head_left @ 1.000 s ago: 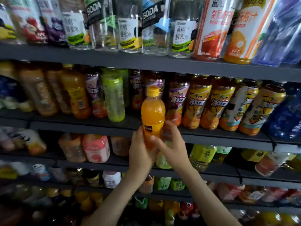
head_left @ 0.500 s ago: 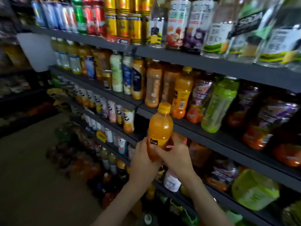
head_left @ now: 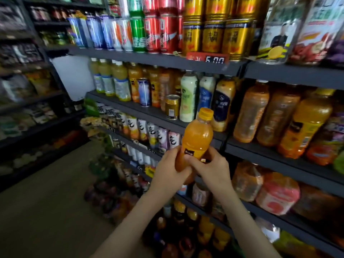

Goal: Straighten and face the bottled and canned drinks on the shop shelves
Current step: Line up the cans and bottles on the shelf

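An orange juice bottle with a yellow cap is held upright in front of the dark shelves, off any shelf. My left hand grips its lower body from the left. From the right, my right hand holds the bottle's lower part with fingers wrapped over the label. Behind it, the second shelf carries juice bottles, a blue can, a short gold can and white milk-drink bottles.
The top shelf holds rows of blue, green, red and gold cans with a red price tag. Larger orange bottles fill the shelf on the right. Lower shelves hold tea bottles. Aisle floor lies to the left.
The view has swung left along the aisle, bringing cans and the left shelf bay into sight. Both hands keep hold of the orange bottle in front of me.
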